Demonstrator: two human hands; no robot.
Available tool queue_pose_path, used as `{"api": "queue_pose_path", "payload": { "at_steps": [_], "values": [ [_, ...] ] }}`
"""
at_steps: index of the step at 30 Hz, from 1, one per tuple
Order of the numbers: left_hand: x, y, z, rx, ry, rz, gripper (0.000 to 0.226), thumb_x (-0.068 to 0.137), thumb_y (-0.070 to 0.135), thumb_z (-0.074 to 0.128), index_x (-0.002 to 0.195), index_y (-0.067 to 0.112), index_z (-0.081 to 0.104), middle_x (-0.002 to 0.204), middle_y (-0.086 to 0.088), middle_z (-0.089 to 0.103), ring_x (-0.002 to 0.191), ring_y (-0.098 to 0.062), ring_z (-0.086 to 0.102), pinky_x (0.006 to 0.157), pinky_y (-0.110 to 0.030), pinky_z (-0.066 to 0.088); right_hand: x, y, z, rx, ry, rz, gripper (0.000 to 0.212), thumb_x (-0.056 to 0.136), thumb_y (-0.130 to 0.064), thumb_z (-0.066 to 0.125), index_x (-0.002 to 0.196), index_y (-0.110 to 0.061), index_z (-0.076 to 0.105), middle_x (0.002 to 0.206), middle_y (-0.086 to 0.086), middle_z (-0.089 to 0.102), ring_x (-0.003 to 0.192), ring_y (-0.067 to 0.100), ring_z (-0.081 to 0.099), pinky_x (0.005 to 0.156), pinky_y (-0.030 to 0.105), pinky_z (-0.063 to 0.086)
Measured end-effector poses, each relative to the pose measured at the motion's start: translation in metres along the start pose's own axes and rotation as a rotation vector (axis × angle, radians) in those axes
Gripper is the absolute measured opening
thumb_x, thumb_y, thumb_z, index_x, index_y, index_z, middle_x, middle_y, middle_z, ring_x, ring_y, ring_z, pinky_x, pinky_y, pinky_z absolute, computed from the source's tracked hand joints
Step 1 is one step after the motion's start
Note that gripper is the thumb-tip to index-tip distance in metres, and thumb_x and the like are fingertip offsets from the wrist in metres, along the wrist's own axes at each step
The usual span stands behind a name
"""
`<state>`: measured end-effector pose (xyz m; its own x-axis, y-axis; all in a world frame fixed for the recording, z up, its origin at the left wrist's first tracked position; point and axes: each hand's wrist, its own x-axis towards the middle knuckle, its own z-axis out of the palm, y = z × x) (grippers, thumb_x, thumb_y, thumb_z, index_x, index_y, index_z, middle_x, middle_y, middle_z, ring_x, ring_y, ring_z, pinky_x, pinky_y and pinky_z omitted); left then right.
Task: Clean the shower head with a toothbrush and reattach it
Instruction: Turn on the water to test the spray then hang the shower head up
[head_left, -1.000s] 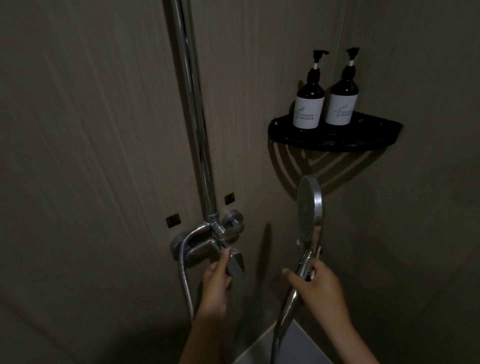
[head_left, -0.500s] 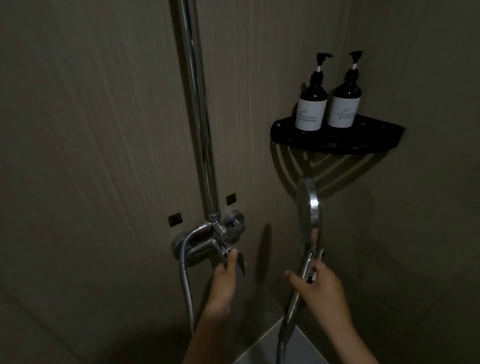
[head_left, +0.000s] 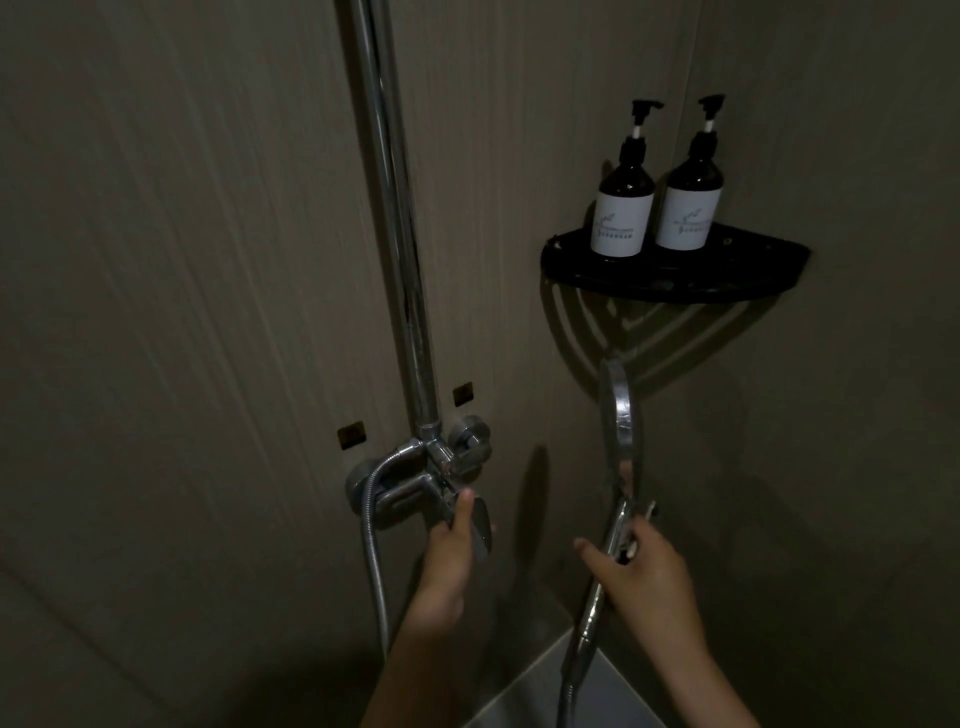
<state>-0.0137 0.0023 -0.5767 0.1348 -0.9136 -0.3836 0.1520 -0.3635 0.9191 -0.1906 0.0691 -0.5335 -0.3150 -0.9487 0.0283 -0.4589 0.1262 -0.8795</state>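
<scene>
The chrome shower head (head_left: 619, 415) stands upright and edge-on, its face turned left, held by its handle in my right hand (head_left: 647, 577). A thin toothbrush-like piece seems pressed against the handle under those fingers, though the dim light hides it. My left hand (head_left: 451, 545) grips the flat lever (head_left: 480, 527) of the chrome mixer tap (head_left: 415, 480) on the wall. The metal hose (head_left: 376, 566) loops down from the tap, and its other end runs down below the handle.
A chrome riser pipe (head_left: 400, 234) climbs the wall above the tap. A black corner shelf (head_left: 675, 275) at the right carries two dark pump bottles (head_left: 623, 208) (head_left: 688, 205) with white labels. A pale ledge (head_left: 550, 691) lies low between my arms.
The shower head has turned from showing part of its face to edge-on. My left hand has slid up the tap lever, with the thumb now near its top.
</scene>
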Motion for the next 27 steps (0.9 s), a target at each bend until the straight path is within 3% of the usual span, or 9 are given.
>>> {"api": "queue_pose_path", "payload": {
  "at_steps": [4, 10, 13, 16, 19, 23, 27],
  "values": [
    [0.0, 0.002, 0.0, -0.009, -0.015, -0.001, 0.036, 0.094, 0.048, 0.043, 0.101, 0.017, 0.06, 0.095, -0.007, 0.068, 0.097, -0.022, 0.063, 0.102, -0.04, 0.043, 0.0, -0.001, -0.001, -0.013, 0.013, -0.001, 0.02, 0.074, -0.026, 0.077, 0.075, -0.015, 0.06, 0.068, -0.003, 0.067, 0.065, 0.011, 0.062, 0.059, 0.03, 0.048],
    [0.001, 0.003, 0.002, 0.013, 0.018, -0.022, 0.034, 0.094, 0.049, 0.044, 0.086, 0.02, 0.06, 0.086, -0.003, 0.068, 0.096, -0.025, 0.065, 0.1, -0.041, 0.046, 0.0, 0.001, -0.002, -0.032, 0.03, 0.019, 0.023, 0.073, -0.029, 0.077, 0.081, -0.013, 0.063, 0.072, -0.002, 0.069, 0.069, 0.015, 0.064, 0.069, 0.035, 0.053],
    [-0.001, 0.007, 0.003, -0.01, 0.014, -0.025, 0.036, 0.094, 0.048, 0.043, 0.093, 0.017, 0.06, 0.09, -0.007, 0.068, 0.091, -0.023, 0.065, 0.083, -0.034, 0.049, 0.0, 0.001, -0.004, -0.042, 0.039, 0.026, 0.024, 0.074, -0.03, 0.077, 0.081, -0.012, 0.062, 0.07, -0.003, 0.068, 0.067, 0.015, 0.063, 0.067, 0.034, 0.051],
    [-0.002, 0.008, 0.003, -0.013, 0.011, -0.042, 0.043, 0.094, 0.051, 0.041, 0.108, 0.015, 0.058, 0.099, -0.009, 0.069, 0.097, -0.021, 0.064, 0.081, -0.031, 0.048, 0.001, -0.001, -0.006, -0.058, 0.033, 0.03, 0.028, 0.073, -0.032, 0.077, 0.077, -0.011, 0.059, 0.064, -0.003, 0.064, 0.062, 0.015, 0.06, 0.06, 0.033, 0.047],
    [-0.004, 0.01, 0.003, -0.049, 0.021, -0.056, 0.045, 0.095, 0.049, 0.041, 0.115, 0.012, 0.055, 0.11, -0.015, 0.066, 0.097, -0.021, 0.064, 0.068, -0.029, 0.048, 0.0, -0.001, -0.008, -0.06, 0.038, 0.026, 0.03, 0.074, -0.03, 0.077, 0.071, -0.012, 0.054, 0.058, -0.003, 0.058, 0.056, 0.011, 0.056, 0.049, 0.027, 0.039],
    [-0.006, 0.013, 0.002, -0.077, 0.004, -0.083, 0.054, 0.093, 0.051, 0.042, 0.124, 0.008, 0.052, 0.116, -0.019, 0.064, 0.101, -0.025, 0.063, 0.086, -0.036, 0.05, -0.002, -0.002, -0.01, -0.067, 0.047, 0.022, 0.029, 0.075, -0.031, 0.076, 0.071, -0.013, 0.054, 0.059, -0.005, 0.059, 0.056, 0.01, 0.057, 0.048, 0.025, 0.038],
    [-0.007, 0.018, 0.003, -0.137, 0.022, -0.12, 0.054, 0.095, 0.047, 0.043, 0.129, 0.005, 0.046, 0.122, -0.019, 0.06, 0.096, -0.026, 0.063, 0.068, -0.032, 0.052, -0.004, -0.001, -0.011, -0.078, 0.054, 0.028, 0.028, 0.075, -0.032, 0.076, 0.073, -0.014, 0.055, 0.06, -0.008, 0.059, 0.058, 0.007, 0.057, 0.048, 0.023, 0.036]
  ]
}}
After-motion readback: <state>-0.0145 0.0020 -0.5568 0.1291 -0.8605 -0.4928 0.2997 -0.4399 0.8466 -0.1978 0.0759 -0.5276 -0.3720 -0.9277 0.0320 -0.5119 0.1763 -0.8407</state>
